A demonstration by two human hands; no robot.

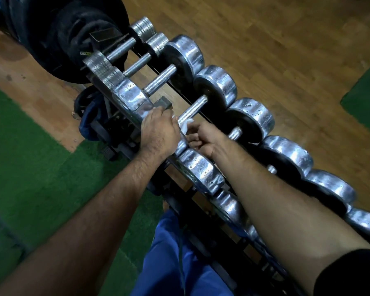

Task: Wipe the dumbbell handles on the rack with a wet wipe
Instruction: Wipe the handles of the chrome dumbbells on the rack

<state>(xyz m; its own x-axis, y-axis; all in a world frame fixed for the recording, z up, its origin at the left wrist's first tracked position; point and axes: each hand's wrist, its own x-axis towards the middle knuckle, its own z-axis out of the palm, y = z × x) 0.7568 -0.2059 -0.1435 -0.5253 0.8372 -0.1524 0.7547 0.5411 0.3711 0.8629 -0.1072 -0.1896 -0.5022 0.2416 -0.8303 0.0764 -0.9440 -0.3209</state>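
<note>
The left hand (158,133) is curled down over the near end of a dumbbell handle (192,108), and a white wet wipe (185,124) shows just beside its knuckles, wrapped against the bar. The right hand (205,136) sits close alongside with its fingers bent inward, pinching the lower edge of the same wipe. That handle belongs to the fourth dumbbell along the rack (137,144), its far chrome head (216,86) resting on the opposite rail. More chrome dumbbells line up on both sides, their knurled bars bare. Black weight plates (73,33) stand at the rack's far end. Green matting (30,146) lies on the left, wooden floor (286,50) beyond the rack.
</note>
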